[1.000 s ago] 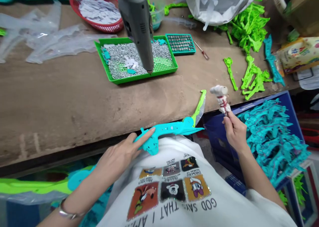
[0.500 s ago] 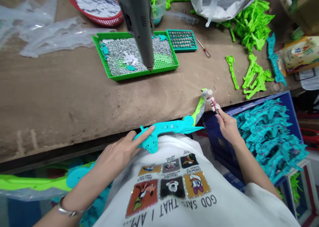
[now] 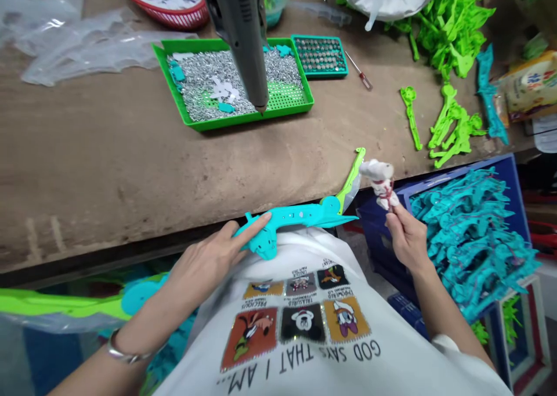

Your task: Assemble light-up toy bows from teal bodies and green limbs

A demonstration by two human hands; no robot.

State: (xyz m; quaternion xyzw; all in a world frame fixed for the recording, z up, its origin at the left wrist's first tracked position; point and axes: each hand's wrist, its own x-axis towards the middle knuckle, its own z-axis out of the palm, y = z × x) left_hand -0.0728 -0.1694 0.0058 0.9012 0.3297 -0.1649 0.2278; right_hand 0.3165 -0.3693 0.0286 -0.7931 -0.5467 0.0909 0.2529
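My left hand point(image 3: 220, 245) grips a turquoise toy bow point(image 3: 296, 215) by its handle, index finger stretched along it. The bow lies at the bench's front edge, against the white shirt. From its right end a lime-green limb point(image 3: 350, 178) with clear plastic edging bends up over the bench. Another green limb point(image 3: 65, 303) with a turquoise disc shows left of my forearm; its link to the bow is hidden. My right hand point(image 3: 407, 233) is closed round the handle of a hammer point(image 3: 378, 170), its head wrapped in white material bound with red. The hammer is raised beside the limb's tip, apart from it.
A grey power screwdriver point(image 3: 248, 48) hangs over a green tray point(image 3: 248, 120) of screws. Beside it are a turquoise rack point(image 3: 319, 57) and a small screwdriver point(image 3: 359, 71). Green parts point(image 3: 456, 129) lie at right, above a blue crate point(image 3: 404, 196) of turquoise pieces.
The hammer has moved away from the green limb's tip, to the right and towards me. My left hand still holds the bow. The view has shifted slightly.
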